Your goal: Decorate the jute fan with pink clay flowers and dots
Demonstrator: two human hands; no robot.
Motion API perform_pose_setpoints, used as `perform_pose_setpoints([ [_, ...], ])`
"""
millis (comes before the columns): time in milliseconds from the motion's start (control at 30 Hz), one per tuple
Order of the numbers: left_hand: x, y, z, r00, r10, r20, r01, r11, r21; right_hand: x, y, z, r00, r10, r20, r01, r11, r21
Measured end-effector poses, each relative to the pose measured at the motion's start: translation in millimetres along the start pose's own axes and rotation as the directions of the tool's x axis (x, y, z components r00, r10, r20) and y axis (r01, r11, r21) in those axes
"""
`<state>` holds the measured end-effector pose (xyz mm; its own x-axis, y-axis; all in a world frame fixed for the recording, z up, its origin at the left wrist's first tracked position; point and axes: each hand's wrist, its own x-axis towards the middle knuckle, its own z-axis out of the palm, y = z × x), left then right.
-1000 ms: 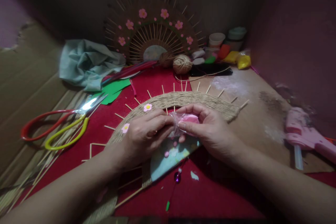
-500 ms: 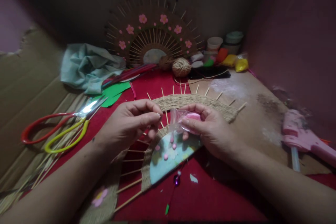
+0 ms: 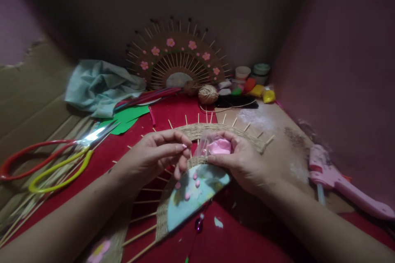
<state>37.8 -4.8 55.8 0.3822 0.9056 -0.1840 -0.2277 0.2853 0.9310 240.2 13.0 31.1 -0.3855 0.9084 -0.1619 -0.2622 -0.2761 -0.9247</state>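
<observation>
My left hand (image 3: 157,152) is closed in a pinch, with a tiny pale pink bit of modelling clay (image 3: 184,146) at the thumb tip. Between the thumb and fingers of my right hand (image 3: 243,160) is a clear plastic bag of pink clay (image 3: 220,146). Both hands hover over a woven fan (image 3: 162,213) made of twine and thin sticks. Several small pink balls (image 3: 187,196) lie on its light blue half-round centre (image 3: 179,211). A pink flower (image 3: 99,251) sits on the woven outer band at lower left, partly cut off by the frame.
Scissors (image 3: 88,150) with red and yellow handles lie left, over loose sticks. A pink glue gun (image 3: 336,181) rests at right. Behind stand a finished flowered fan (image 3: 175,49), a twine ball (image 3: 208,94), a blue-green cloth (image 3: 98,86) and yellow clay bags (image 3: 268,95).
The whole view has shifted, with the things on the table now lower and further left. The bag in my right hand has turned, showing more pink clay. My left hand keeps its pinch.
</observation>
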Motion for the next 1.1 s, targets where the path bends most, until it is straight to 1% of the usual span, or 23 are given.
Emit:
perform_pose_setpoints([
  [100,-1.1,-2.7,-4.7,0.999,0.054,-0.005,-0.054,0.998,-0.040,-2.9,-11.7,1.8,0.999,-0.026,-0.046,0.024,0.998,-0.056],
  [167,-2.2,-4.2,-8.4,0.997,0.054,0.049,-0.051,0.997,-0.053,-2.6,-23.5,-2.8,0.994,-0.070,-0.087,0.056,0.988,-0.146],
  [200,-2.7,-4.6,-9.8,0.995,0.050,0.081,-0.046,0.997,-0.058,-1.2,-30.7,-7.9,0.987,-0.105,-0.121,0.077,0.973,-0.220],
  [267,-3.5,-4.9,-11.1,0.991,0.050,0.121,-0.041,0.996,-0.076,5.3,-47.1,-24.2,0.956,-0.210,-0.204,0.112,0.907,-0.407],
  [333,-3.7,-4.2,-10.5,0.990,0.047,0.132,-0.035,0.995,-0.094,16.9,-64.5,-47.3,0.898,-0.329,-0.294,0.093,0.793,-0.602],
  [367,-3.6,-3.5,-9.8,0.990,0.047,0.132,-0.033,0.994,-0.107,24.4,-72.6,-60.3,0.865,-0.367,-0.342,0.054,0.745,-0.665],
  [400,-3.5,-2.7,-9.2,0.990,0.047,0.130,-0.031,0.992,-0.120,32.6,-79.8,-73.5,0.833,-0.384,-0.399,-0.024,0.694,-0.720],
  [433,-3.2,-1.7,-8.6,0.990,0.046,0.131,-0.028,0.990,-0.135,41.1,-85.8,-86.0,0.815,-0.370,-0.446,-0.095,0.674,-0.732],
  [533,-2.7,1.3,-8.0,0.992,0.073,0.106,-0.057,0.986,-0.154,63.6,-94.8,-115.5,0.793,-0.298,-0.531,-0.272,0.606,-0.748],
  [600,-2.4,2.5,-8.3,0.991,0.108,0.082,-0.095,0.985,-0.147,73.0,-94.1,-126.5,0.785,-0.278,-0.554,-0.361,0.523,-0.772],
  [633,-2.1,2.8,-8.6,0.989,0.127,0.077,-0.115,0.982,-0.147,75.7,-92.6,-129.7,0.783,-0.287,-0.552,-0.387,0.472,-0.792],
  [700,-1.3,2.5,-8.9,0.986,0.137,0.097,-0.119,0.979,-0.166,77.6,-89.3,-132.8,0.784,-0.340,-0.519,-0.405,0.354,-0.843],
  [767,-0.3,1.7,-8.6,0.985,0.137,0.108,-0.115,0.976,-0.187,75.6,-87.6,-132.1,0.784,-0.423,-0.455,-0.394,0.227,-0.891],
  [833,0.8,0.6,-7.6,0.986,0.139,0.093,-0.117,0.972,-0.204,70.8,-87.4,-127.2,0.782,-0.503,-0.368,-0.366,0.108,-0.924],
  [900,1.4,-0.6,-6.1,0.989,0.130,0.069,-0.114,0.973,-0.200,63.2,-85.9,-116.6,0.784,-0.557,-0.274,-0.322,0.012,-0.947],
  [967,1.6,-2.0,-4.5,0.992,0.121,0.047,-0.111,0.979,-0.173,52.8,-79.9,-99.4,0.789,-0.603,-0.121,-0.210,-0.079,-0.975],
  [1000,1.6,-2.7,-3.9,0.992,0.124,0.037,-0.116,0.981,-0.158,46.7,-74.8,-88.6,0.764,-0.644,0.032,-0.084,-0.148,-0.985],
  [1033,1.4,-3.2,-3.3,0.990,0.135,0.030,-0.129,0.981,-0.145,40.3,-68.6,-76.9,0.725,-0.662,0.191,0.065,-0.211,-0.975],
  [1067,1.2,-3.4,-2.9,0.989,0.149,0.022,-0.145,0.980,-0.136,33.8,-61.6,-64.7,0.673,-0.680,0.289,0.176,-0.232,-0.957],
  [1100,0.9,-3.2,-2.7,0.986,0.168,0.009,-0.166,0.977,-0.133,27.5,-54.4,-53.0,0.642,-0.680,0.354,0.263,-0.239,-0.935],
])
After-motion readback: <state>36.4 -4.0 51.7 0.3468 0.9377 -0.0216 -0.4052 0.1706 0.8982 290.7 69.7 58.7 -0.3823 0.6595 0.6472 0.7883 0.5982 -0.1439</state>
